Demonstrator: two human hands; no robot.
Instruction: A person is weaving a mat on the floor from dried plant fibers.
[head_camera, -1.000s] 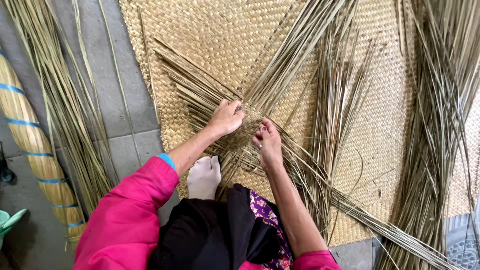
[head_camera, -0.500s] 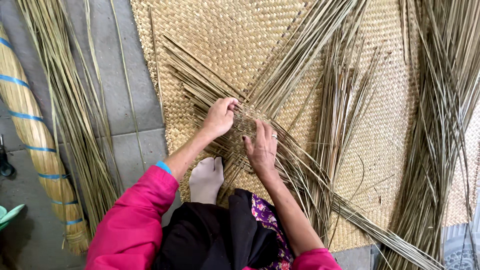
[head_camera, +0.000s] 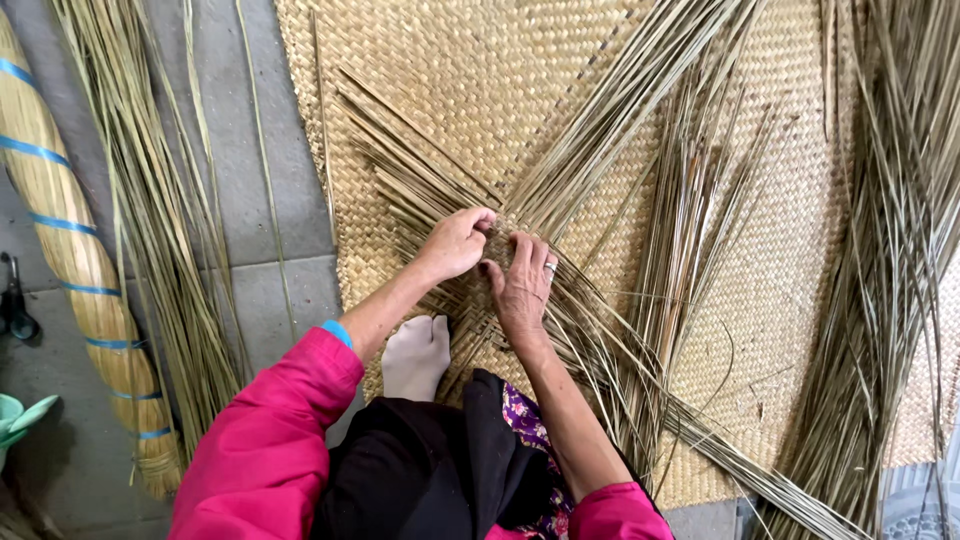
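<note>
Hands on crossing reed strips (head_camera: 560, 200) atop woven mat (head_camera: 430, 80): left hand (head_camera: 455, 243) pinching strip, right hand (head_camera: 522, 290) pressing flat.

Hands (head_camera: 490, 265) now closer together

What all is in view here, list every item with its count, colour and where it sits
Woven straw mat: one, golden tan, spread over the floor, centre to right.
Crossing bundles of long reed strips: several, pale green-tan, fanned over the mat, meeting at the hands.
Loose pile of reed strips: one, olive-tan, along the right edge.
Loose reed strips on the floor: one bunch, pale tan, left of the mat.
Rolled straw bundle with blue bands: one, yellow, far left.
Grey paved floor: left side.
Green plastic item: one, lower left edge, partly cut off.
White-socked foot: one, on the mat's edge.
Left hand: pink sleeve, pinching strips.
Right hand: ring on one finger, pressing on the strips.
</note>
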